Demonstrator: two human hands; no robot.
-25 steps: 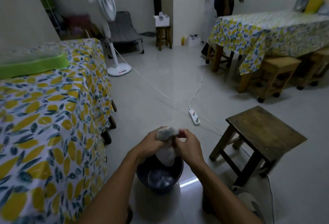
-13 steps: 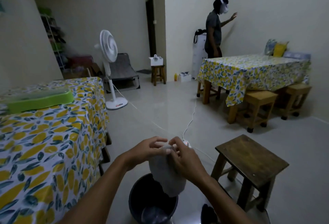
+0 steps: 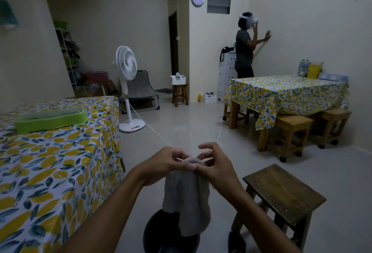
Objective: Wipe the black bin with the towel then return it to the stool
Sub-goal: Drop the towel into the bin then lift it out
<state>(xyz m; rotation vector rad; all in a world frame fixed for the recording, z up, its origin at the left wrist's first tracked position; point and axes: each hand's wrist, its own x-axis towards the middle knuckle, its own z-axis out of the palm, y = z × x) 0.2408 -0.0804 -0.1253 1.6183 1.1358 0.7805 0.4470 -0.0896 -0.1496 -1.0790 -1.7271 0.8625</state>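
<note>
A pale grey towel (image 3: 186,198) hangs from both my hands in front of me. My left hand (image 3: 165,164) pinches its top edge, and my right hand (image 3: 213,166) pinches the same edge from the right. Below the towel the black bin (image 3: 155,234) stands on the floor at the bottom edge of the view, its rim partly covered by the hanging cloth. The dark wooden stool (image 3: 283,190) stands to the right of the bin with nothing on its seat.
A table with a lemon-print cloth (image 3: 50,168) and a green tray (image 3: 50,119) is close on my left. A white standing fan (image 3: 127,87) and its cord lie ahead. Another person (image 3: 244,45) stands by the far wall, beside a second table (image 3: 281,91) with light wooden stools (image 3: 287,132).
My view has tilted up from the bin to the room. Both hands have lifted the towel out of the bin and it now hangs unfolded.
</note>
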